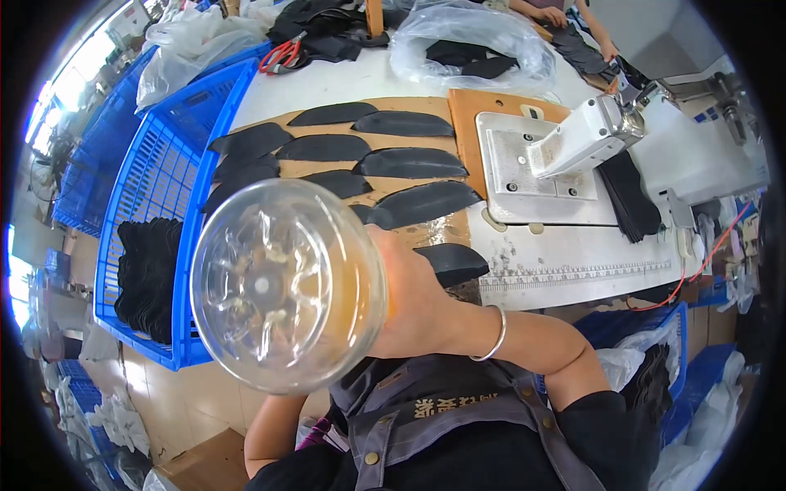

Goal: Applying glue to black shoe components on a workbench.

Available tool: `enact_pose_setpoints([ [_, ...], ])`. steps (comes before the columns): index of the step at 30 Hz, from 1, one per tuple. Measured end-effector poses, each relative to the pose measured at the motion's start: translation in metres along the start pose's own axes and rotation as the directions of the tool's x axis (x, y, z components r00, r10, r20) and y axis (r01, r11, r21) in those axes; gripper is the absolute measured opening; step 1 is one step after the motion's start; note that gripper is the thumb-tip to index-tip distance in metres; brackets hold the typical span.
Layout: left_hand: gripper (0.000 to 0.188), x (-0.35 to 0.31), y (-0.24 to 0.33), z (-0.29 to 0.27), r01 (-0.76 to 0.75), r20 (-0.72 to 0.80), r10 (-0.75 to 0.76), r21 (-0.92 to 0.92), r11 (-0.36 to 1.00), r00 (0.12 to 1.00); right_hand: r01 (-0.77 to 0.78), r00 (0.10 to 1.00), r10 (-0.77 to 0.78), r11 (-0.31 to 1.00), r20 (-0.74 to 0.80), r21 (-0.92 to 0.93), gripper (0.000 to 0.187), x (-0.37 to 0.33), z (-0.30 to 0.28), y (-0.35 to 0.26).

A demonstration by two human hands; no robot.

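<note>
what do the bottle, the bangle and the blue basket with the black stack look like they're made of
Bottle: probably clear, glossy plastic; see-through, with moulded ridges in its base, though glass isn't ruled out. Bangle: likely polished, silver-coloured metal, given its bright sheen. Basket: seemingly hard plastic, smooth and slightly shiny, judging by its even blue and moulded lattice.

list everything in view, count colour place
bottle: one, clear, in right hand
curved pieces: about ten, black, on brown board
baskets: several, blue, left and lower right
stacked pieces: many, black, in left basket
machine: one, white, right
table: one, white, centre
scissors: one pair, red, upper left
plastic bags: several, clear, around edges
carton: one, brown, lower left
co-worker: one, partly seen, upper right
bangle: one, silver, right wrist
right hand: one, bare, on bottle
left forearm: one, bare, bottom; hand hidden
</note>
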State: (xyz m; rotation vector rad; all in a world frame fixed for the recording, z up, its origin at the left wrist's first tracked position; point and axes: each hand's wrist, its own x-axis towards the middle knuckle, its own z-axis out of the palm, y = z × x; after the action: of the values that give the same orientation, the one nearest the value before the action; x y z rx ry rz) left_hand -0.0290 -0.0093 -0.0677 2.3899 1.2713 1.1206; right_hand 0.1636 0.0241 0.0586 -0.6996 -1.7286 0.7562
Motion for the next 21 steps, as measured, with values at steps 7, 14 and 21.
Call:
enact_pose_setpoints([
  [7,0.029,0.044,0.038,-0.029,-0.267,-0.007,0.277,0.239,0.934,0.961,-0.532,0.841,0.494,0.678,0.221,0.507,0.076,-0.069,-0.095,0.045],
  [14,0.021,0.066,0.054,-0.039,-0.174,0.026,0.172,0.114,0.978,0.985,-0.09,0.75,0.063,0.996,-0.659,-0.008,0.053,-0.074,-0.161,0.025],
  [21,0.044,0.129,0.11,-0.009,-0.141,0.197,0.118,0.109,0.984,0.973,0.111,0.753,0.371,0.743,-0.544,0.66,0.049,-0.08,-0.162,0.047],
])
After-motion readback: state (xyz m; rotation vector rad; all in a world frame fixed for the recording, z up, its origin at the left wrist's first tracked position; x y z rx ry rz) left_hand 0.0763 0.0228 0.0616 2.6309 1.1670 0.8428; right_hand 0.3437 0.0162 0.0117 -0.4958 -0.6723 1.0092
